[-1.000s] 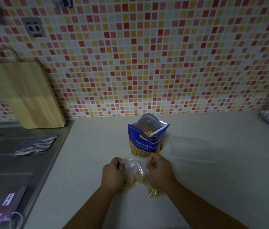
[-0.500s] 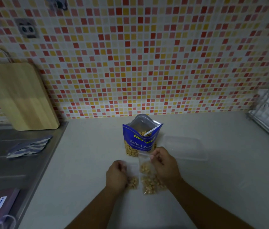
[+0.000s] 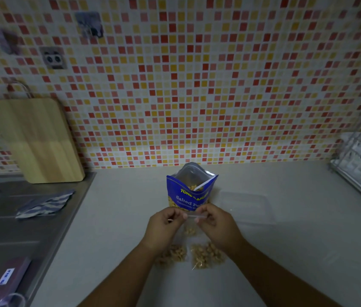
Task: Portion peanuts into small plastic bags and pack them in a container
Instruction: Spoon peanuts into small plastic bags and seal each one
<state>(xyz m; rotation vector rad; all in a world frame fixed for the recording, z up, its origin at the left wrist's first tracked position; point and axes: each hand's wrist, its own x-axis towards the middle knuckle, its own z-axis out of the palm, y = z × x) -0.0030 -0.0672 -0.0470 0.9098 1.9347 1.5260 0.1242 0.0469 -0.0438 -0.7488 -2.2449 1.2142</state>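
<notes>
Mosaic tiles in red, orange and yellow back a pale kitchen countertop (image 3: pixel 117 218), dimly lit, where a person is portioning snacks. An opened blue foil stand-up pouch of salted peanuts (image 3: pixel 188 196) stands at centre, with a white spoon handle (image 3: pixel 205 182) poking from its mouth. Just in front of the pouch, the left hand (image 3: pixel 164 227) and the right hand (image 3: pixel 218 224) are raised close together. Each pinches one end of the top strip of a small clear plastic bag (image 3: pixel 194 216), which hangs between them with a few peanuts at its bottom. Two filled clear bags (image 3: pixel 172 255) (image 3: pixel 206 254) lie on the counter further in front of the pouch, beneath the wrists. A clear rectangular plastic container (image 3: pixel 244 207) sits just right of the pouch, with no bags visible in it. The step appears to be sealing the bag. Doing it well means keeping the bag upright so the nuts stay below the strip, then pressing along the strip from one end to the other and easing air out before the last stretch closes.
</notes>
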